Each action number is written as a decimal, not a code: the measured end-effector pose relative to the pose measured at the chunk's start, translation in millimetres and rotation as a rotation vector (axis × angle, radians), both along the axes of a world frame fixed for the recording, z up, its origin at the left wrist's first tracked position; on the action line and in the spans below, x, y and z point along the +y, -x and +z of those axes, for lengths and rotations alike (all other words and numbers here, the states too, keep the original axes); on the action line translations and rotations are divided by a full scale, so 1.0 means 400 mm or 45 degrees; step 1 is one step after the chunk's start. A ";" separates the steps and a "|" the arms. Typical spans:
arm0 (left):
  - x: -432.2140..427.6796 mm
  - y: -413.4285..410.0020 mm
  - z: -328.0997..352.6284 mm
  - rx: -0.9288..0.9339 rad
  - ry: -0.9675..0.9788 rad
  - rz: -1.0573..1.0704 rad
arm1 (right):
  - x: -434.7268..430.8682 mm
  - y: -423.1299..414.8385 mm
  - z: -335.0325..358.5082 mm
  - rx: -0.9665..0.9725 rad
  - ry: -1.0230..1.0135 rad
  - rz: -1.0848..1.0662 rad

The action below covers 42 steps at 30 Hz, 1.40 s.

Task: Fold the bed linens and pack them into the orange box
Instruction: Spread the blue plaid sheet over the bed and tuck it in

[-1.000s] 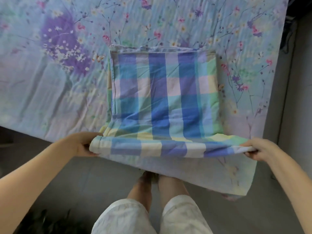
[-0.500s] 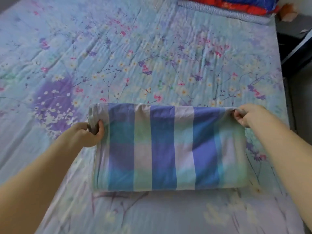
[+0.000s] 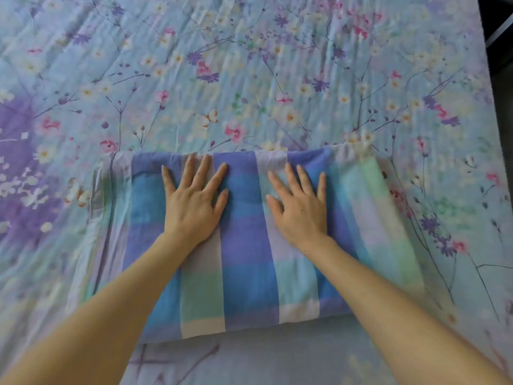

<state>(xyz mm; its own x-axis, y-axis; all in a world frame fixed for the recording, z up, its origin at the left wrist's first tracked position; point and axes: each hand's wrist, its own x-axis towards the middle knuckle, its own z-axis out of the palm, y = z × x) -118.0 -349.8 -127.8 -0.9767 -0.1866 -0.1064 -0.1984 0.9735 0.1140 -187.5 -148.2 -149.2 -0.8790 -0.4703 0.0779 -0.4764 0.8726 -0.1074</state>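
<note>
Both the left hand (image 3: pixel 194 207) and right hand (image 3: pixel 301 208) lie flat, fingers spread, on the folded blue-and-green checked cotton linen (image 3: pixel 247 245). To flatten well, I would sweep outward toward its left and right edges.

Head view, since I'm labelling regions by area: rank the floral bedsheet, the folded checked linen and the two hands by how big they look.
1. floral bedsheet, fills most of the frame.
2. folded checked linen.
3. left hand and right hand: they look alike, so not ranked; both lie flat on the linen.
</note>
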 end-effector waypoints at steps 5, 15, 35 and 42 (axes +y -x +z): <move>-0.011 0.033 -0.059 -0.174 0.041 0.090 | 0.265 -0.018 -0.043 0.008 -0.202 -0.321; 0.302 -0.274 -0.019 -0.197 -0.110 -0.087 | 0.444 -0.191 0.074 -0.632 0.297 -1.197; -0.192 -0.432 0.208 0.242 -2.192 1.545 | -0.450 -0.484 0.398 -0.663 0.108 0.112; -0.213 -0.417 0.145 -0.090 -1.832 1.346 | -0.448 -0.613 0.230 -0.741 -0.104 0.413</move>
<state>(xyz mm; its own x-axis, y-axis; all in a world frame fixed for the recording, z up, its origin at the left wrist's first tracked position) 49.0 -435.0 -70.0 -0.5021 -0.4000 -0.7667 -0.6525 -0.4066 0.6395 57.7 -327.5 -57.0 -0.5798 -0.7021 -0.4133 -0.6004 0.7111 -0.3658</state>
